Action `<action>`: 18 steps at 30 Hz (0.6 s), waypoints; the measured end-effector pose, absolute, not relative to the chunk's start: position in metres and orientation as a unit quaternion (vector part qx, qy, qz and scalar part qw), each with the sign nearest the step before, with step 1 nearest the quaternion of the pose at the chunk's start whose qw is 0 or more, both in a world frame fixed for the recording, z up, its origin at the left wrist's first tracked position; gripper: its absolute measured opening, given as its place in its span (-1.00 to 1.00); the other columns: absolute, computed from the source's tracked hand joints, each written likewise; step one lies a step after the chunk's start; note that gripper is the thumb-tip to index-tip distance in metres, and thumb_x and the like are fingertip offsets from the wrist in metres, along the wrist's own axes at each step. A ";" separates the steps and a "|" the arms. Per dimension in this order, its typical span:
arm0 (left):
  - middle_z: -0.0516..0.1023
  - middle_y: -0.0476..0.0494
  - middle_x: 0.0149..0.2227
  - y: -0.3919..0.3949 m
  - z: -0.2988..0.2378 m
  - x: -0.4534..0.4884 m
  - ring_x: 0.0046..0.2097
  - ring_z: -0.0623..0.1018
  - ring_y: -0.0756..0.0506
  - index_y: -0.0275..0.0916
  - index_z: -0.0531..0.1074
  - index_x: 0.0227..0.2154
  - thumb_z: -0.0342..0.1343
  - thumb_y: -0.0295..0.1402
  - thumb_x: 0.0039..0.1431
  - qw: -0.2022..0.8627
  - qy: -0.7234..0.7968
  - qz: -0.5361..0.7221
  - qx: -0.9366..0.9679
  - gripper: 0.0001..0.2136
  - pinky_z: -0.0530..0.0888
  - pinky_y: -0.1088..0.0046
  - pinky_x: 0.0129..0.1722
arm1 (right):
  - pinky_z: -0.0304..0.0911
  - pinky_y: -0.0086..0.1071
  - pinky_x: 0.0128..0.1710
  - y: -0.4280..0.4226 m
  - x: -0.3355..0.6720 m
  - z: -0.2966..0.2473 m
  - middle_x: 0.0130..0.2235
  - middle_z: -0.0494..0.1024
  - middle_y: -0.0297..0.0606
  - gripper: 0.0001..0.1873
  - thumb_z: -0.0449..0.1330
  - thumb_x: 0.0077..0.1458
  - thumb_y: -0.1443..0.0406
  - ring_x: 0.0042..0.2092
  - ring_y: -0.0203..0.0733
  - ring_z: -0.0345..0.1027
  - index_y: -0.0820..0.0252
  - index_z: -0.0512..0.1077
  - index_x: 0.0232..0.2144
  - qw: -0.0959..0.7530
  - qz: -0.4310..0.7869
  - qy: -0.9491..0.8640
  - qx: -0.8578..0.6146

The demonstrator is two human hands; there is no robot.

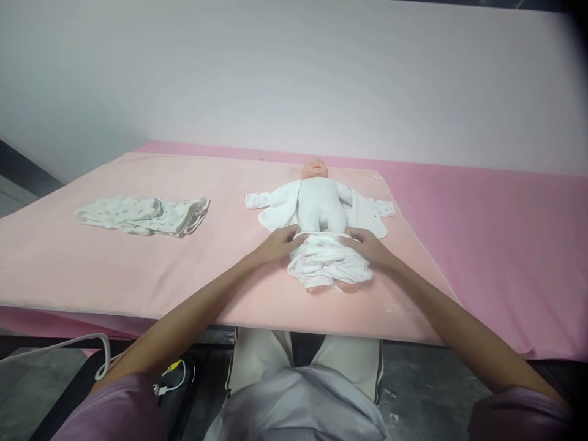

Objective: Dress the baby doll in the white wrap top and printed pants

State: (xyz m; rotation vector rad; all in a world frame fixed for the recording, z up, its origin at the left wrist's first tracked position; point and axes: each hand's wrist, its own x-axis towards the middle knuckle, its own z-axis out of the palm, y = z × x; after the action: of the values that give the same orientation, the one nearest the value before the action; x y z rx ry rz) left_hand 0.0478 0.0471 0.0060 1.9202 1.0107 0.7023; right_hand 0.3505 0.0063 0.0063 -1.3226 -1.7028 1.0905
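Observation:
A baby doll (320, 202) with a white cloth body lies on its back, head away from me. Beneath it a white baby jacket (279, 207) is spread open, its sleeves out to both sides. White baby pants (326, 260) are bunched around the doll's lower legs, and its feet peek out at the near end. My left hand (281, 242) grips the waistband at the left. On the right side, my right hand (365, 244) pinches the same waistband. Both hands hold it at about the doll's knees.
A folded patterned baby garment (144, 214) lies to the left on the pink mat (220, 269). Darker pink cloth (496, 245) covers the table at the right. A pale wall (294, 79) stands behind. A white cable (103, 355) hangs near my left forearm.

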 end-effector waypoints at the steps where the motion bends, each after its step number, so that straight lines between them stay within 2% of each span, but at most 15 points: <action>1: 0.28 0.04 -0.42 0.047 0.003 0.051 -0.35 0.27 -0.04 -0.18 0.26 -0.42 0.10 0.11 0.38 0.418 0.403 0.286 0.762 -0.54 0.21 0.40 -0.33 | 0.16 -0.30 -0.37 0.005 0.347 0.003 -0.45 0.36 -0.37 -0.43 0.33 0.14 -0.22 -0.37 -0.17 0.25 0.08 0.32 -0.47 0.384 0.466 -0.619 -0.502; 4: 0.34 0.02 -0.38 0.046 0.002 0.062 -0.30 0.34 -0.05 -0.18 0.33 -0.37 0.09 0.14 0.39 0.475 0.387 0.339 0.714 -0.54 0.29 0.40 -0.29 | 0.34 -0.17 -0.33 0.001 0.330 0.004 -0.43 0.50 -0.26 -0.48 0.26 0.11 -0.23 -0.34 -0.01 0.41 0.06 0.40 -0.41 0.439 0.577 -0.501 -0.472; 7: 0.47 -0.04 -0.32 0.044 0.005 0.071 -0.24 0.45 -0.09 -0.19 0.41 -0.29 0.11 0.21 0.35 0.560 0.374 0.394 0.626 -0.51 0.41 0.37 -0.22 | 0.42 -0.09 -0.30 0.003 0.314 0.012 -0.38 0.58 -0.16 -0.52 0.22 0.11 -0.18 -0.28 0.10 0.49 0.09 0.48 -0.31 0.464 0.632 -0.433 -0.444; 9: 0.49 -0.05 -0.32 0.045 0.006 0.069 -0.25 0.47 -0.09 -0.19 0.41 -0.30 0.17 0.22 0.30 0.595 0.369 0.412 0.583 -0.50 0.44 0.36 -0.23 | 0.42 -0.12 -0.29 0.007 0.310 0.013 -0.37 0.58 -0.18 -0.57 0.27 0.09 -0.12 -0.27 0.07 0.49 0.09 0.48 -0.29 0.487 0.633 -0.424 -0.427; 11: 0.47 -0.02 -0.37 0.048 0.005 0.059 -0.31 0.46 -0.06 -0.19 0.39 -0.34 0.28 0.18 0.23 0.622 0.364 0.411 0.559 -0.51 0.42 0.39 -0.28 | 0.37 -0.20 -0.30 0.012 0.315 0.009 -0.40 0.53 -0.26 -0.60 0.36 0.06 -0.09 -0.32 -0.02 0.43 0.07 0.44 -0.35 0.492 0.610 -0.452 -0.425; 14: 0.41 0.04 -0.43 0.058 0.000 0.033 -0.39 0.40 0.00 -0.20 0.39 -0.37 0.41 0.08 0.13 0.622 0.373 0.411 0.553 -0.54 0.34 0.44 -0.36 | 0.23 -0.31 -0.37 0.015 0.331 0.000 -0.45 0.41 -0.37 -0.50 0.45 0.02 -0.10 -0.39 -0.17 0.28 0.07 0.34 -0.44 0.475 0.554 -0.515 -0.450; 18: 0.40 0.02 -0.42 0.071 0.004 0.008 -0.38 0.36 0.00 -0.21 0.40 -0.39 0.37 0.11 0.16 0.565 0.402 0.411 0.592 -0.53 0.27 0.44 -0.35 | 0.13 -0.34 -0.36 0.014 0.342 0.001 -0.42 0.34 -0.41 -0.47 0.36 0.16 -0.17 -0.38 -0.21 0.20 0.07 0.29 -0.40 0.479 0.475 -0.555 -0.487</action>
State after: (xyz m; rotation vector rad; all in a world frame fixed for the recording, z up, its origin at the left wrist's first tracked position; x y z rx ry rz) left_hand 0.0077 0.0710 0.0038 1.3927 0.9451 0.9664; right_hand 0.3423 0.0144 0.0015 -1.1882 -1.3538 1.1597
